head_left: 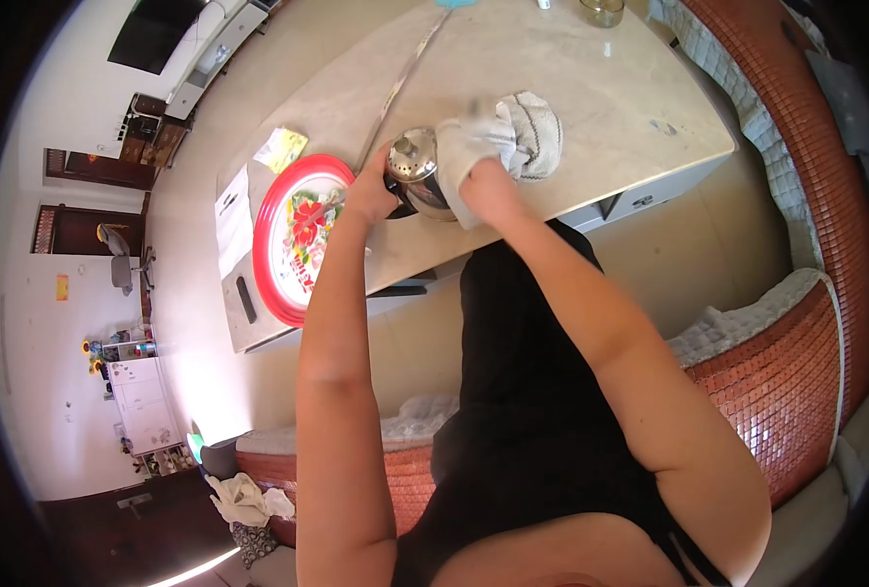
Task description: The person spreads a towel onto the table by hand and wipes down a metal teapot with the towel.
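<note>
A shiny metal teapot [414,164] with a knobbed lid and a dark handle stands at the near edge of the table. My left hand [370,196] is closed around its handle side. Against the teapot's right side, my right hand [490,194] presses a whitish cloth [467,147], its fingers partly hidden in the folds. A bunched striped cloth [536,135] lies just beyond; whether it is the same piece, I cannot tell.
Left of the teapot is a red-rimmed floral tray [267,247]. A dark remote-like object [246,298], a white paper [234,223] and a yellow packet [281,151] lie nearby. A glass ashtray-like bowl [603,13] sits at the table's far side. Sofa seats [762,357] flank me.
</note>
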### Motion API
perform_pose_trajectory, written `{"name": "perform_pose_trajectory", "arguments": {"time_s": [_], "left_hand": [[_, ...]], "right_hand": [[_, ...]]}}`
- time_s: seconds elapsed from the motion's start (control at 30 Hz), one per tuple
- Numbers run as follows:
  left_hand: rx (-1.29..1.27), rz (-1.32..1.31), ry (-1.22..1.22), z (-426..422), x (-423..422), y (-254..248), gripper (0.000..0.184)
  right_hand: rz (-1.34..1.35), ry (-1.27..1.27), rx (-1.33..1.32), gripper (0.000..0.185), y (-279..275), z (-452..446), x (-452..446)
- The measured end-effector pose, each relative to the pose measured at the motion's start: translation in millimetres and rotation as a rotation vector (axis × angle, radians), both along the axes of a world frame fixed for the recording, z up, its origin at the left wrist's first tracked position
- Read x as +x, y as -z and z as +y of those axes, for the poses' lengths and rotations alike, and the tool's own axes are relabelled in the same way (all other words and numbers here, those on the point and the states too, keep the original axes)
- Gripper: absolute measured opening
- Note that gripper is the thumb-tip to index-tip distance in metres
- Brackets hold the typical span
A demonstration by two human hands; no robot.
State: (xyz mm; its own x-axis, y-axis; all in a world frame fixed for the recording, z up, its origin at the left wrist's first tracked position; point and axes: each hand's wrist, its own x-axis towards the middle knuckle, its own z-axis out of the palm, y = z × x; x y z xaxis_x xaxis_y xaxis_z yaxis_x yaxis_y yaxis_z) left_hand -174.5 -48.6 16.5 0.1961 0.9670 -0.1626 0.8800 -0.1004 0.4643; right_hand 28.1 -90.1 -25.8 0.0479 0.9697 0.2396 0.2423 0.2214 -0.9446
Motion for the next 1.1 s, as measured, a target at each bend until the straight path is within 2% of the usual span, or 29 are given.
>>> {"name": "perform_pose_trajectory", "arguments": {"time_s": [0.1, 0.2, 0.3, 0.4, 0.5, 0.6, 0.7, 0.8, 0.9, 1.0, 1.1], "left_hand": [[-0.007, 0.000, -0.017, -1, 0, 0, 0.083], [0.051, -0.056, 0.029, 2, -7, 9, 0.083], [-0.003, 0.000, -0.018, 4, -6, 9, 0.082], [0.044, 0.101, -0.042, 0, 2, 5, 0.080], [0.032, 0.050, -0.056, -3, 6, 1, 0.078], [0.002, -0.011, -0.038, 3, 0, 9, 0.079], [-0.021, -0.010, -0.053, 3, -1, 8, 0.080], [-0.008, -0.079, -0.003, -3, 2, 0, 0.082], [-0.020, -0.114, 0.010, 1, -2, 5, 0.083], [-0.028, -0.069, -0.021, -7, 8, -8, 0.084], [0.060, 0.037, -0.069, -7, 11, -2, 0.085]], "right_hand": [[-0.051, 0.043, 0.291, 0.032, 29, -31, -4], [0.008, -0.012, 0.185, 0.032, 32, -29, -9], [-0.069, -0.054, -0.182, 0.028, 33, 8, -6], [-0.224, -0.066, -0.199, 0.027, 8, 27, 3], [-0.090, 0.020, -0.112, 0.029, 7, 2, 5], [-0.030, 0.258, 0.481, 0.026, 59, -24, -9], [0.101, 0.141, 0.289, 0.024, 89, -36, -11], [-0.414, -0.018, -0.178, 0.026, 115, -2, -13], [-0.531, 0.085, 0.157, 0.020, 124, 44, -6], [-0.069, 0.089, -0.234, 0.022, 87, 62, 3], [0.091, -0.016, -0.220, 0.037, 75, 46, 12]]}}
